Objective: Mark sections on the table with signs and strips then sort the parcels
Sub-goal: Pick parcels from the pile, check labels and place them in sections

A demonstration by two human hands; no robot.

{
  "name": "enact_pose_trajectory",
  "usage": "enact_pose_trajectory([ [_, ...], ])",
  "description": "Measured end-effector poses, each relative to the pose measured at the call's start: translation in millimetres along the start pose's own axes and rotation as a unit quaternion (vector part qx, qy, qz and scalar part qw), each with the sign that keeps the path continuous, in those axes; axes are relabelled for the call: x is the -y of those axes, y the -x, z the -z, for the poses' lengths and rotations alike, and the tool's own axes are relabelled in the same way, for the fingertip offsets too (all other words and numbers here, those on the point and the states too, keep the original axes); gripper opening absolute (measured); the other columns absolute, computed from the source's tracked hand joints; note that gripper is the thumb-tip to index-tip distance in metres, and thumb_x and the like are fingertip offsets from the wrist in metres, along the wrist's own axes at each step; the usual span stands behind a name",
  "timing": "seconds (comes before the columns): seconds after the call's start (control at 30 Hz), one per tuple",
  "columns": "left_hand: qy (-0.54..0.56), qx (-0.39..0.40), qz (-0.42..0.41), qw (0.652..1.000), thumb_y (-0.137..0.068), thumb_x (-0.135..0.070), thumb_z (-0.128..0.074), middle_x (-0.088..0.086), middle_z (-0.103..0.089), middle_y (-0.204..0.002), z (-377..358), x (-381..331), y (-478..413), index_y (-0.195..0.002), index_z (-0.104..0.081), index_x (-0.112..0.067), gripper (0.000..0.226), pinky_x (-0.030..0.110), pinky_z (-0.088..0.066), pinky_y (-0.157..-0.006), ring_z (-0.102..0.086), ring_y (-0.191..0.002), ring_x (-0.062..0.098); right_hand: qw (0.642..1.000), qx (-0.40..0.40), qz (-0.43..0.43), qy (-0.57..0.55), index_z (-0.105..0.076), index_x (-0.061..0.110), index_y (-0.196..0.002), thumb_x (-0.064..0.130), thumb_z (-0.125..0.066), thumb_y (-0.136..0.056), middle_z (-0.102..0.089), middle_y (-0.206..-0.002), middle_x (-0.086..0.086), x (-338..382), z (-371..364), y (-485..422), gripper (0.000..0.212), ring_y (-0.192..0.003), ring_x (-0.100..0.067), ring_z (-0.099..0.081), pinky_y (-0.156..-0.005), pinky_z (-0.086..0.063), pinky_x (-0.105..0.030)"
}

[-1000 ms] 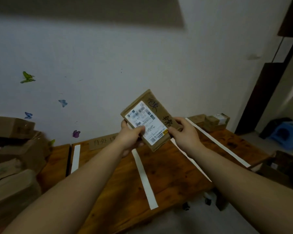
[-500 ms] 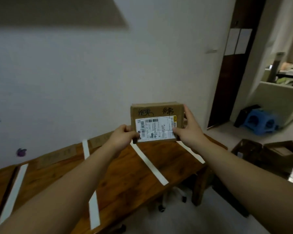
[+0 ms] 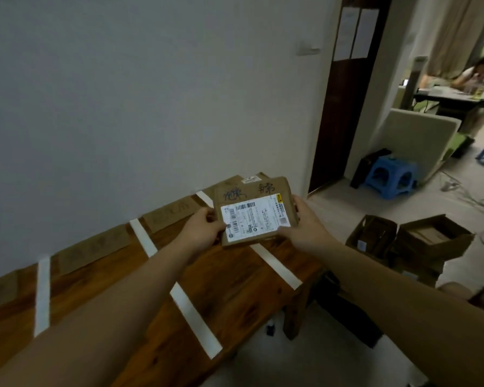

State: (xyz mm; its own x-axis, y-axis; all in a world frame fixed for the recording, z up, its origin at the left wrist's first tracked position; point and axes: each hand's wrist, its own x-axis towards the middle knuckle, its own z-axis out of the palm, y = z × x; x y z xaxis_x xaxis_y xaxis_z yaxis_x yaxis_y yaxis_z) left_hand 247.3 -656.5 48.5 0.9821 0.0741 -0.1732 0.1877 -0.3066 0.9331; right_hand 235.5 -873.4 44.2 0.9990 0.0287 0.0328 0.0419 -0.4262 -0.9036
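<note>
A flat cardboard parcel (image 3: 252, 202) with a white shipping label and black handwriting is held over the right end of the wooden table (image 3: 235, 286). My left hand (image 3: 204, 227) grips its left edge and my right hand (image 3: 302, 227) grips its right edge. White strips (image 3: 192, 308) run across the table and split it into sections. Cardboard signs (image 3: 171, 213) lean against the wall at the back of the sections. Another parcel (image 3: 252, 178) lies behind the held one at the table's far right end, mostly hidden.
Open cardboard boxes (image 3: 419, 241) stand on the floor to the right of the table. A blue stool (image 3: 391, 177) sits by the dark door frame (image 3: 344, 107). A person (image 3: 478, 76) sits at a desk in the far room. Cables lie on the floor.
The view has swung to the right along the table. The parcel, held in both hands throughout, has come down lower over the table's right end section.
</note>
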Motion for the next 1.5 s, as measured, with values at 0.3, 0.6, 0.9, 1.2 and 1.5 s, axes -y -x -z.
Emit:
enact_pose_trajectory([
  [0.3,-0.009,0.029,0.063,0.998,-0.090,-0.010,-0.060,0.008,-0.056,-0.128,-60,16,-112,-0.149,-0.021,-0.023,0.072,0.027,-0.053,-0.075,-0.061,-0.104,0.020,0.990,0.069,-0.048,0.112,-0.046,0.019,-0.130,0.019,-0.067,-0.087,-0.060,-0.113,0.007,-65,23,-134,0.048,-0.102,-0.007,-0.057,-0.078,-0.045,-0.016],
  [0.6,-0.051,-0.020,0.120,0.991,-0.088,-0.011,-0.063,0.002,-0.047,-0.140,-119,31,-179,-0.145,-0.029,-0.021,0.066,0.028,-0.048,-0.093,-0.048,-0.125,0.018,0.964,0.216,-0.013,0.157,-0.043,0.021,-0.140,0.015,-0.064,-0.089,-0.050,-0.120,0.010,-127,33,-252,0.055,-0.106,-0.006,-0.048,-0.086,-0.041,-0.019],
  [0.9,-0.143,-0.049,0.182,0.972,-0.085,-0.018,-0.068,0.006,-0.039,-0.141,-180,44,-221,-0.146,-0.032,-0.015,0.070,0.029,-0.046,-0.099,-0.045,-0.125,0.020,0.925,0.329,-0.023,0.189,-0.039,0.031,-0.141,0.025,-0.061,-0.091,-0.036,-0.106,0.012,-195,53,-320,0.054,-0.122,-0.018,-0.040,-0.101,-0.037,-0.033],
  [1.2,-0.237,-0.069,0.171,0.954,-0.094,-0.029,-0.056,0.003,-0.024,-0.154,-199,47,-246,-0.148,-0.028,-0.018,0.062,0.031,-0.028,-0.113,-0.030,-0.139,0.020,0.921,0.341,-0.020,0.186,-0.025,0.026,-0.150,0.029,-0.056,-0.095,-0.031,-0.143,-0.004,-209,49,-342,0.063,-0.129,-0.020,-0.038,-0.102,-0.033,-0.027],
  [1.5,-0.293,-0.119,0.233,0.920,-0.093,-0.047,-0.048,0.002,-0.002,-0.160,-145,29,-211,-0.150,-0.017,-0.029,0.068,0.048,-0.011,-0.118,-0.001,-0.147,0.028,0.912,0.323,0.064,0.247,-0.030,0.025,-0.147,0.045,-0.059,-0.088,-0.021,-0.153,-0.002,-146,35,-336,0.069,-0.141,-0.028,-0.020,-0.114,-0.023,-0.041],
])
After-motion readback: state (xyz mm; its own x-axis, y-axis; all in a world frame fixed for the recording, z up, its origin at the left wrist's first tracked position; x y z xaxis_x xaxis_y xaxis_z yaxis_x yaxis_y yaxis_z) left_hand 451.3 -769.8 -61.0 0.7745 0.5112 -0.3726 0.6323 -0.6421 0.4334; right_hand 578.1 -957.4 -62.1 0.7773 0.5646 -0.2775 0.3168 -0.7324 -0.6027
